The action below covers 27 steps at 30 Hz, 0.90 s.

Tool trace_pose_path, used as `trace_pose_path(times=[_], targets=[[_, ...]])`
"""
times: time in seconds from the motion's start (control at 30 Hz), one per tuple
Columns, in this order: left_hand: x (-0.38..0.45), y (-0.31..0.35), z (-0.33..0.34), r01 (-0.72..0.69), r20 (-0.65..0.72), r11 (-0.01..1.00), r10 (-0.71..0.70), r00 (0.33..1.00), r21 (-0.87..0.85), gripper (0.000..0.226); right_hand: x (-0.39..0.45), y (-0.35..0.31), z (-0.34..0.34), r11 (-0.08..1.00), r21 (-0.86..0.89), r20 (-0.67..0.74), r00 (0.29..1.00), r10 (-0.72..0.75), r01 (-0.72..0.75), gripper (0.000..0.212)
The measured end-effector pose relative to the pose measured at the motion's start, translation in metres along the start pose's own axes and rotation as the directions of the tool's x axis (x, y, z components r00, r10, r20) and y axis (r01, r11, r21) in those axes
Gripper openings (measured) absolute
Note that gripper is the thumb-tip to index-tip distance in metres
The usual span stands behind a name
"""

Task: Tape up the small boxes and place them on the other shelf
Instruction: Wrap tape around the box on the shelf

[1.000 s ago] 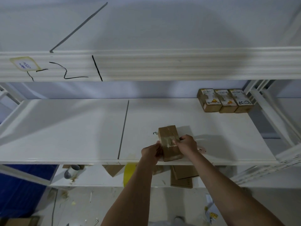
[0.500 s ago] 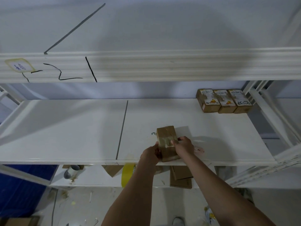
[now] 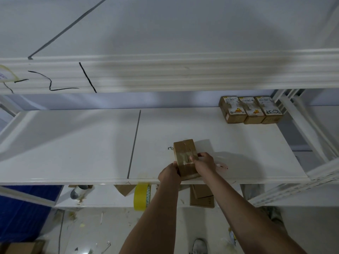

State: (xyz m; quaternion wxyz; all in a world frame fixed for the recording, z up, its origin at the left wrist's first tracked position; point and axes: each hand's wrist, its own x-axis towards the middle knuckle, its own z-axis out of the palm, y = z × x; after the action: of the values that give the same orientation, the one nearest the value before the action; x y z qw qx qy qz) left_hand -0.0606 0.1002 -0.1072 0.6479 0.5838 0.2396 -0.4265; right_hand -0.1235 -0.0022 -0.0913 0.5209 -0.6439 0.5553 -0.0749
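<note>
- Head view: small brown box [image 3: 185, 156] lying near the front edge of the white middle shelf [image 3: 73, 143], clear tape across its top.
- Left hand [image 3: 169, 174] gripping the box's near left side.
- Right hand [image 3: 204, 163] curled over its right edge, thumb pressing on the tape.
- Three taped boxes [image 3: 250, 110] side by side, far right corner.
- Yellow tape roll [image 3: 141, 196] on the lower shelf.

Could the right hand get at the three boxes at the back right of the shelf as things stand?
Probably yes: bare shelf lies between the right hand and the three boxes, but it grips the small box.
</note>
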Motion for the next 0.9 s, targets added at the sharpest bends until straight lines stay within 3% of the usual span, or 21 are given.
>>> trace_pose_path(times=[0.17,0.23,0.33,0.4,0.6,0.77,0.9], targets=[[-0.018,0.017,0.004,-0.116,-0.269,0.988,0.140,0.953,0.102,0.017,0.004,-0.001,-0.001,0.999,0.005,0.014,0.999,0.043,-0.043,0.039],[-0.021,0.021,0.013,-0.265,-0.351,0.946,0.317,0.881,0.187,0.024,0.004,0.000,0.001,0.999,0.026,0.008,0.999,0.037,-0.037,0.035],[-0.021,0.018,0.020,-0.394,-0.304,0.818,0.535,0.788,0.420,0.025,0.006,0.003,0.003,0.999,0.026,-0.009,1.000,0.026,-0.026,0.024],[-0.022,0.015,0.022,-0.424,-0.235,0.739,0.603,0.762,0.523,0.024,0.007,0.003,0.003,0.999,0.028,-0.005,1.000,0.026,-0.025,0.024],[-0.030,0.020,0.023,-0.349,-0.127,0.602,0.607,0.785,0.718,0.027,0.008,0.002,0.003,1.000,0.023,-0.011,1.000,0.017,-0.017,0.023],[-0.033,0.023,0.023,-0.289,-0.132,0.623,0.540,0.831,0.727,0.026,0.004,0.000,0.000,1.000,0.025,0.011,1.000,-0.005,0.005,0.017],[-0.034,0.028,0.021,-0.253,-0.053,0.588,0.452,0.890,0.769,0.030,-0.001,-0.004,0.000,1.000,-0.014,0.007,1.000,0.004,-0.004,0.015]])
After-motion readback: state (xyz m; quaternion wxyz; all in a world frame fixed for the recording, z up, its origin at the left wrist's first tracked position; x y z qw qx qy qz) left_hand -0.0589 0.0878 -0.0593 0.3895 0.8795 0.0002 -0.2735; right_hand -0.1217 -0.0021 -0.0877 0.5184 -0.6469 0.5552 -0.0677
